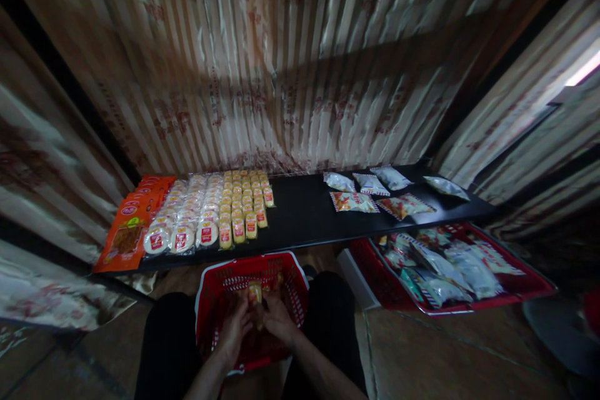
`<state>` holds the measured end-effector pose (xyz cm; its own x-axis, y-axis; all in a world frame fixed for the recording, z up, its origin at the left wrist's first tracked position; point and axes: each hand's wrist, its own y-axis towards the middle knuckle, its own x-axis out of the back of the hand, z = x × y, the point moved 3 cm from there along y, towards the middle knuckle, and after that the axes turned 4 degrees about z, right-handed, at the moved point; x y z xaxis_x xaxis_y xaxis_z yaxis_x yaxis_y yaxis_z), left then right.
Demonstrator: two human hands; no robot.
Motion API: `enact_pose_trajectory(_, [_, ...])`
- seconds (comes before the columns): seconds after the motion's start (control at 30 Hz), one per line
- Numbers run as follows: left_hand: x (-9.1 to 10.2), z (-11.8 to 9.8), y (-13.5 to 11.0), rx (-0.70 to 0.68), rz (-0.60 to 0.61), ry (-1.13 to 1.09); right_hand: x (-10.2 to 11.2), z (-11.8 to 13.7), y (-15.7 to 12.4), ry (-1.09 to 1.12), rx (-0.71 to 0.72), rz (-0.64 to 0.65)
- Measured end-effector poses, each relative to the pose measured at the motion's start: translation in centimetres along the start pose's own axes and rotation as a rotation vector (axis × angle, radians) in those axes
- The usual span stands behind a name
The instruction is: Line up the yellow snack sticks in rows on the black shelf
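Left hand (234, 329) and right hand (279, 320), fingers pinching a yellow packet (255, 291), seemingly steady it near the shelf's (300, 209) front edge.

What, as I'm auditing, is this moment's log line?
left hand, right hand: at small yellow plastic-wrapped snack; place: over or inside red plastic basket; similar yellow snacks: rows on flat black shelf

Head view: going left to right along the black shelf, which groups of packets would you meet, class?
Orange packets, round white packs, small yellow packs, cluster of five striped-edge bags, lone pale bag.
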<state>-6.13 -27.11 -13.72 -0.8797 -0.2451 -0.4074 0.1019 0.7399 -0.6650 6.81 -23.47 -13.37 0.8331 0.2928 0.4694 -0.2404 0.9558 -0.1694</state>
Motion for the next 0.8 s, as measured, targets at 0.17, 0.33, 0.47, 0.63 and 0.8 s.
enact_pose_trajectory(0.17, [-1.6, -1.0, -0.2, -0.133, 0.089, 0.095, 2.6, 1.6, -0.7, 0.067, 0.078, -0.048])
enact_pose_trajectory(0.33, [-4.8, -3.4, -1.4, -0.292, 0.209, 0.179, 4.9, 2.0, -0.5, 0.236, 0.095, -0.245])
enact_pose_trajectory(0.47, [-8.0, -5.9, -2.0, -0.372, 0.228, 0.228, 6.8, 2.7, 0.6, 0.264, 0.119, -0.332])
enact_pose_trajectory(0.63, [-10.6, -8.2, -1.3, -0.408, 0.193, 0.316, 9.3, 4.1, 1.8, 0.166, 0.155, -0.407])
enact_pose_trajectory(0.8, [-12.0, -8.9, -0.7, -0.430, 0.204, 0.357, 10.5, 3.6, 2.3, 0.118, 0.154, -0.448])
